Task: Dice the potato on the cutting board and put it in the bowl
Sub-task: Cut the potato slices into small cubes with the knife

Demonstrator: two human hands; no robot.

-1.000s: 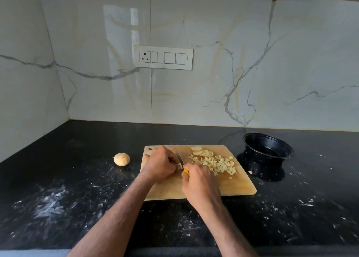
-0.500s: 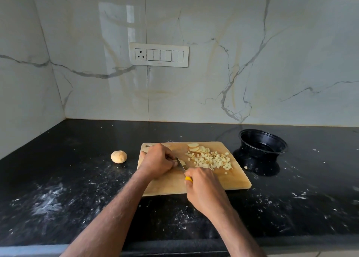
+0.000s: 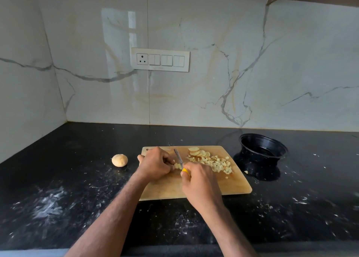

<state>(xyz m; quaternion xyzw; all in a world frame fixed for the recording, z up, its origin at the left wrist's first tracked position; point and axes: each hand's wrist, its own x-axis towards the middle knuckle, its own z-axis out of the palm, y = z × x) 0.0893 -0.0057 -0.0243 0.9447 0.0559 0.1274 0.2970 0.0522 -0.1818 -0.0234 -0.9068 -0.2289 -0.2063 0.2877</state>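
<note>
Since the earlier frames, both hands have stayed at the centre of the cutting board [image 3: 229, 186], and the knife [image 3: 179, 156] blade now lies against a short row of cut potato strips [image 3: 177, 165] just beside the left fingertips.

Left hand [image 3: 155, 164]: fingers curled, pinning the potato strips against the board. The part of the potato under the hand is hidden.

Right hand [image 3: 201, 183]: fingers wrapped around the yellow knife handle [image 3: 185, 171], of which only a small portion shows. The blade points toward 12 o'clock from this hand, tilted slightly left.

Task items:
- Diced potato pile [image 3: 217, 162]: on the board at 2 o'clock from the right hand, spread toward the right edge.
- Potato slices [image 3: 198, 152]: overlapped in a short row at the far edge of the board, touching the diced pile.
- Bowl [image 3: 263, 150]: black, standing on the counter at 3 o'clock from the board, just beside its far right corner. No potato is visible inside it.
- One loose potato piece [image 3: 246, 172] lies on the counter between board and bowl.

Other items:
- Whole round potato [image 3: 119, 160]: on the countertop [image 3: 58, 179] at 9 o'clock from the board, apart from it.
- Countertop: black, with white specks and smears.
- Switch plate [image 3: 160, 59]: on the marble wall at 12 o'clock.
</note>
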